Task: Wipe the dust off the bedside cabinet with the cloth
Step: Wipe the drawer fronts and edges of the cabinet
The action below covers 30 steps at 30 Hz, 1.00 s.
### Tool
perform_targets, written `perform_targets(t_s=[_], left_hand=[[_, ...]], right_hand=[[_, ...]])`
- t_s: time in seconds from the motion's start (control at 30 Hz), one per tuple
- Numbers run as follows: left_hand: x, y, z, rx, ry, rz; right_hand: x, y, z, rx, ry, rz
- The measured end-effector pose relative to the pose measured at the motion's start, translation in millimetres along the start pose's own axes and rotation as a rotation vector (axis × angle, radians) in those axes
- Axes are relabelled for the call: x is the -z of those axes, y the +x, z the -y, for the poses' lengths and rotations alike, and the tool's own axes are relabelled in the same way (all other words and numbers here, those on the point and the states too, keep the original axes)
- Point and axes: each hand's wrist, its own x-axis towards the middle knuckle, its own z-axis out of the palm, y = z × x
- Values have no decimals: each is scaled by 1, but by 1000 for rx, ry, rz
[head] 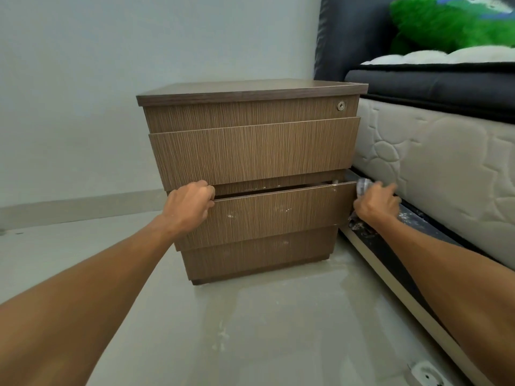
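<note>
A brown wood-grain bedside cabinet (250, 151) stands on the floor against the wall, with two drawer fronts and a small lock at its top right. Its lower drawer (278, 218) is pulled out slightly and carries white dust specks. My left hand (189, 204) grips the top left corner of that drawer front. At the drawer's right end my right hand (376, 203) is closed around a grey cloth (362, 186), which pokes out above and below my fingers and presses against the drawer's right edge.
A bed with a quilted white mattress (434, 162) and dark frame stands tight against the cabinet's right side. A green plush toy (451, 20) lies on it. A dusty dark rail (390, 246) runs along the bed base. A white power socket (426, 376) lies on the pale floor.
</note>
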Motion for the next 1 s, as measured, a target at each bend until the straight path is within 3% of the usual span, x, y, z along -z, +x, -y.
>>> perform_targets(t_s=[0.17,0.63,0.8,1.0], left_hand=[[-2,3,0,18,29,-1],[-21,16,-1,48,128,-52],[-25,-3,19,72,59,-125],[-31,-40,69,328,-124,-251]], right_hand=[[-15,-16,-22,-26,20,-38],[-38,-41,-6,126,130,-147],[-40,-34,10,40,397,-233],[-43,-29,57,-111,705,-262]])
